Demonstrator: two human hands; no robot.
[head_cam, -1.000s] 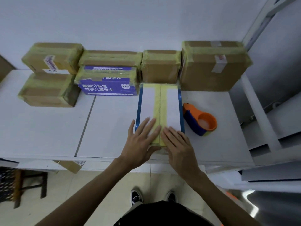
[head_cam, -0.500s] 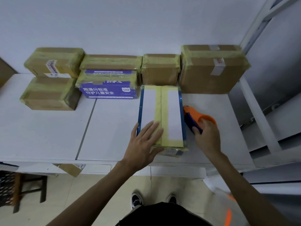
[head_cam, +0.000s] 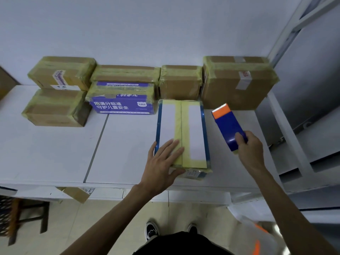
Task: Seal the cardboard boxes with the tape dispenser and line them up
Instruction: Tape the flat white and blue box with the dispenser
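Note:
A white box with blue edges lies lengthwise on the white table, with yellow tape strips down its middle. My left hand rests on its near left corner, fingers spread flat on top and thumb against the front face. To the right of the box, my right hand grips the blue and orange tape dispenser and holds it lifted off the table, its serrated orange end pointing away from me.
Taped boxes line the wall: two brown ones stacked at left, a purple printed box under a flat brown one, a small brown box, and a large brown box at right. A metal frame borders the table's right side.
My right hand left the box top, took hold of the tape dispenser beside it and raised it off the table. My left hand stayed on the box.

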